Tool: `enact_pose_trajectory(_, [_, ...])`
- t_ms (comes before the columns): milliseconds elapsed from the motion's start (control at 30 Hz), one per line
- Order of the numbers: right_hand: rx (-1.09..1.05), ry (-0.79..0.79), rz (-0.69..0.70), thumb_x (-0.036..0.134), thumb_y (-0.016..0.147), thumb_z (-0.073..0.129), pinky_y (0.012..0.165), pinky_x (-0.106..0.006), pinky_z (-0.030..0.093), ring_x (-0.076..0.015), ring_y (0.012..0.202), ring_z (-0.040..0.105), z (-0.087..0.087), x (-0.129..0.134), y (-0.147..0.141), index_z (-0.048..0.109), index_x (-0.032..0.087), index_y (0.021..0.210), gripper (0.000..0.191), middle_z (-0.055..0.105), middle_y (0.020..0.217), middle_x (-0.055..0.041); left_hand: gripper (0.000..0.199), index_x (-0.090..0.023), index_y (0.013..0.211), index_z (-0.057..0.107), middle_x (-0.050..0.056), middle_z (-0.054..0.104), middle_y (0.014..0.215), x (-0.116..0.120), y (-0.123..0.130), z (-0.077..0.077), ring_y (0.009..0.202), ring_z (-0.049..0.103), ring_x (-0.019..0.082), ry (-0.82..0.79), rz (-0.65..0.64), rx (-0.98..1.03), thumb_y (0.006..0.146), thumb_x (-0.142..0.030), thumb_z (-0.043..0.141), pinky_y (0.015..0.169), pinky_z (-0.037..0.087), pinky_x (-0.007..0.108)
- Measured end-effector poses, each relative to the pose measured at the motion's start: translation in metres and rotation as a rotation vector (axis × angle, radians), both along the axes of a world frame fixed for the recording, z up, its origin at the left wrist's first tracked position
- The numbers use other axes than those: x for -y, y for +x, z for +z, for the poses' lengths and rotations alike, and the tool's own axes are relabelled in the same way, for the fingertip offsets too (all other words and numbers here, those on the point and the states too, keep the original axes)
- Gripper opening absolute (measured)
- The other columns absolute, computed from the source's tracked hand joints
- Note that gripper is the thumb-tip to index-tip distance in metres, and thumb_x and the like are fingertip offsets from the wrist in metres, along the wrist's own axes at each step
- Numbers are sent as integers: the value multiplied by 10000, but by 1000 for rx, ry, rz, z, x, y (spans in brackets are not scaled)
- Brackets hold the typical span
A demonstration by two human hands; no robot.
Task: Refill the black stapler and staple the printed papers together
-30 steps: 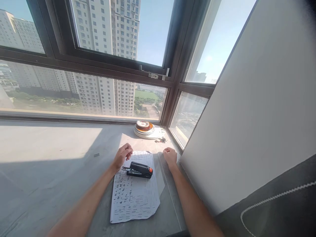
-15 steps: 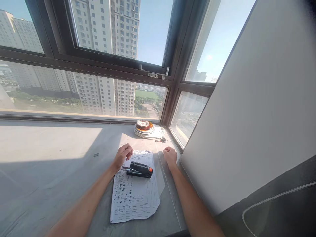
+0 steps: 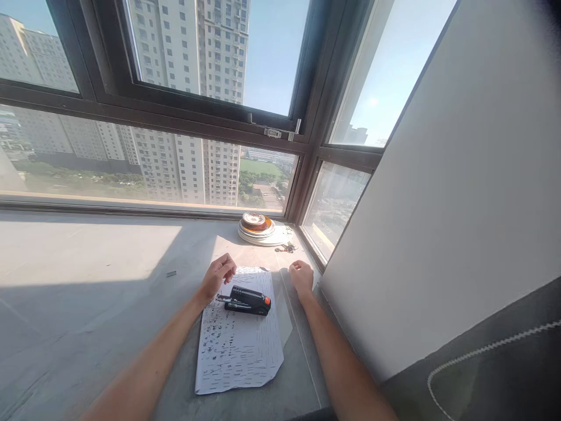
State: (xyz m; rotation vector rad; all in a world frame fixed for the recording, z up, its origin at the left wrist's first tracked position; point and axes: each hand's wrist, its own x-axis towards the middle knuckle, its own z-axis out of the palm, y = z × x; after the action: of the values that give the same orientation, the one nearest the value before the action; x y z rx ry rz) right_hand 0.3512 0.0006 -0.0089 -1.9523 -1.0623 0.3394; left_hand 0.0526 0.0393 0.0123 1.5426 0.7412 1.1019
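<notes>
Left hand [image 3: 220, 275]: fingers loosely curled, nothing seen in it, at the upper left edge of the paper [image 3: 249, 356]. Can't tell if it touches the paper. Right hand [image 3: 302, 275]: loosely closed, nothing seen in it, just right of the paper's upper end, apart from it, near the wall [image 3: 429, 175]. Stapler [image 3: 248, 300] lies on the upper half of the paper, between the hands, nearer the left. Black body, orange part at its right end, metal part sticking out left toward the left wrist. Neither hand grips it. Paper flat on grey surface [image 3: 109, 345], dark handwriting on left part, rows of short dashes elsewhere, lower right corner cut off or folded, can't tell which. Small staple strip [image 3: 171, 273] on surface, left of left hand. Beyond the hands, by the window [image 3: 175, 169]: stack of plates [image 3: 256, 229], small patterned one on top, keys or similar [image 3: 286, 248] just in front. White cord [image 3: 491, 349] lower right.
</notes>
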Motion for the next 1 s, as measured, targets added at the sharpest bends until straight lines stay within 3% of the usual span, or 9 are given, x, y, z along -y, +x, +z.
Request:
enact_pose_trajectory(567, [60, -9, 9, 209, 831, 576, 591, -280, 388, -200, 730, 638, 0, 0, -3, 678, 210, 761, 124, 718, 808, -39, 277, -195, 715, 458, -19, 574, 729, 2, 0, 1, 549, 426, 94, 7, 5, -3, 960, -285, 552, 573, 377, 260])
enact_pose_trajectory(1000, [29, 6, -2, 222, 820, 594, 564, -267, 364, -181, 679, 618, -4, -3, -2, 674, 205, 769, 96, 692, 763, -35, 384, -188, 687, 526, -10, 510, 689, 1, -1, -1, 564, 419, 113, 46, 19, -12, 1011, -389, 489, 547, 355, 266])
